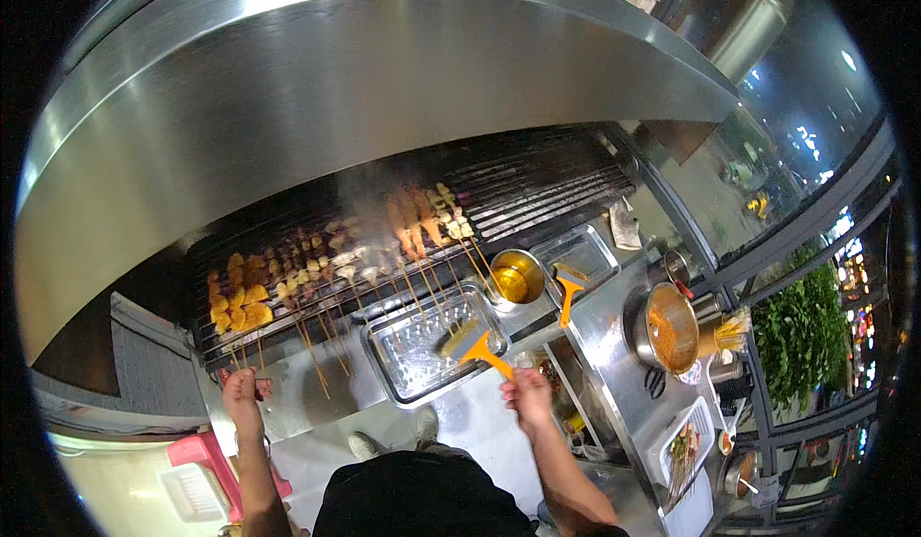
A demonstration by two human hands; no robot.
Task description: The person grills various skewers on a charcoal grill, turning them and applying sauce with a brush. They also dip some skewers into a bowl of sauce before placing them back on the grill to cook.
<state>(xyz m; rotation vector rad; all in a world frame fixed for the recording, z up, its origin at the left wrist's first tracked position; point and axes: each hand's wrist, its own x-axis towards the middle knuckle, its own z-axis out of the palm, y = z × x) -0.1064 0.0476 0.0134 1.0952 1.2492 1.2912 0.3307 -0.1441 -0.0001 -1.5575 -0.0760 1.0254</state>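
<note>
My right hand [531,396] grips the orange handle of a flat basting brush [483,348]. Its bristles hang over a shallow metal tray [385,371], at the tray's right end. At the grill's left end, my left hand [243,402] has its fingers curled on the lower end of a bamboo skewer [244,355]; which stick it pinches is partly hidden. Above that hand, skewers of orange-yellow slices [248,314] lie on the grill grate [547,202]. Farther right are mixed skewers [309,260], long orange-brown pieces [411,220] and pale cubes [453,213]. Smoke rises mid-grill.
A metal pot of yellow oil [516,278] stands right of the tray. Beside it, a second orange-handled brush [568,296] rests on another tray [601,245]. The right counter holds a bowl of reddish-brown seasoning [673,328], scissors [654,384] and a white basket [698,422]. A steel hood [360,91] overhangs the grill.
</note>
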